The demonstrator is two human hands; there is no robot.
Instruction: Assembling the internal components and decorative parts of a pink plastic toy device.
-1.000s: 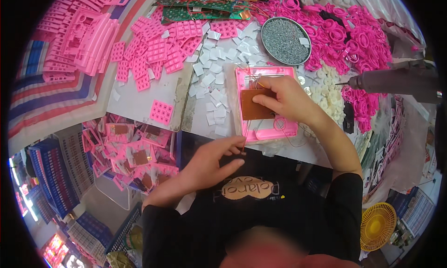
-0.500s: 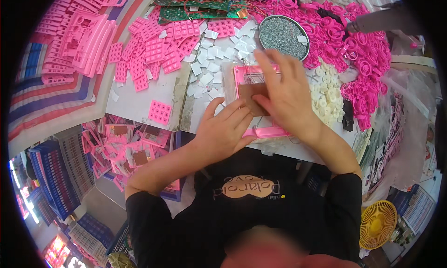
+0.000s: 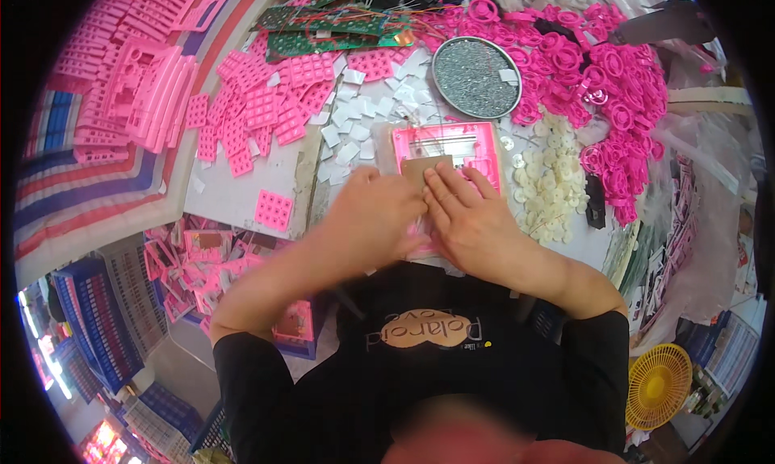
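A pink plastic housing [image 3: 486, 141] with a rectangular window and thin wires lies on the worktable in front of me. Over its lower part is a small brown board [image 3: 425, 167]. My right hand [image 3: 475, 226] rests on the board and housing, its fingers stretched out flat. At the board's left side is my left hand [image 3: 375, 215], its fingers curled in and blurred by motion. Whatever those fingers may hold is hidden. Both hands cover the lower part of the housing.
Beyond the housing stands a round tray of small metal screws [image 3: 476, 73]. White squares [image 3: 347, 129] and pink keypads [image 3: 262, 105] lie to the left, pale discs [image 3: 553, 181] and pink rings [image 3: 626, 133] to the right. A crate of pink housings [image 3: 303, 343] sits below left.
My right hand has come down from a raised, spread pose to lie flat on the board. The left hand's fingers have curled in beside it. The whole view has shifted slightly.
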